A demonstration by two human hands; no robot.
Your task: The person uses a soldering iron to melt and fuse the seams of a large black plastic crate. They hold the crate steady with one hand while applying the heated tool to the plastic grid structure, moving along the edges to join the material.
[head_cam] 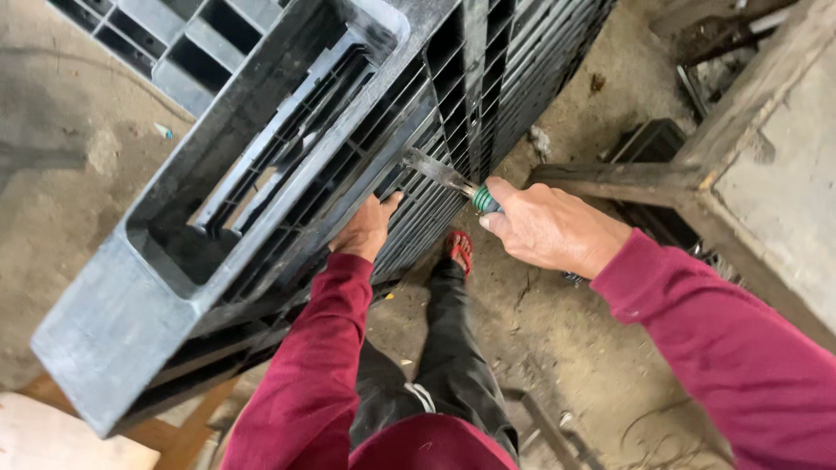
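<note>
A large dark grey plastic pallet (261, 174) stands on edge in front of me, tilted, its ribbed grid facing right. My left hand (366, 228) presses flat against the pallet's grid, fingers spread. My right hand (549, 228) is closed around the green handle of a flat metal blade tool (444, 174), whose tip pokes into the pallet's ribs. Both arms wear dark red sleeves. My legs in black trousers and one red sandal (460, 250) show below.
More stacked pallets (540, 70) lean behind the front one. A rough wooden bench or table frame (740, 130) stands at right. Dirty concrete floor (78, 157) lies all around, with a pale board (61, 439) at bottom left.
</note>
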